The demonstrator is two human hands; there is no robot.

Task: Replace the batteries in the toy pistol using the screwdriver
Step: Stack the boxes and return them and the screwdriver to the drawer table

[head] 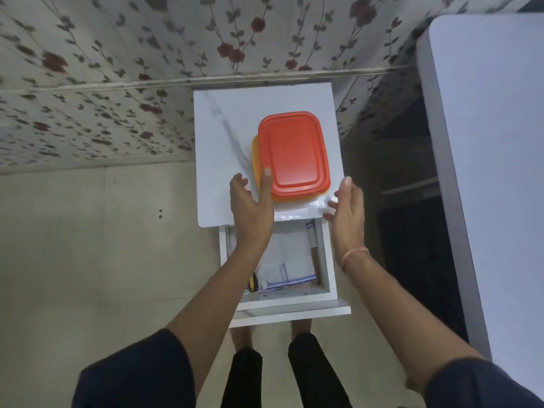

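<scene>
An orange box with a red lid stands on the white marble-patterned top of a small cabinet. My left hand reaches to the box's near left corner, fingers straight, one fingertip touching its side. My right hand hovers open at the cabinet's near right edge, just right of the box and apart from it. Below the hands the cabinet's drawer is pulled out. A yellow-and-black tool handle shows at the drawer's left, partly hidden by my left forearm. No toy pistol is in view.
The drawer holds a white cloth with blue stripes. A white table stands at the right, with a dark gap between it and the cabinet. Flowered wallpaper covers the wall behind. Bare floor lies to the left. My legs stand right before the drawer.
</scene>
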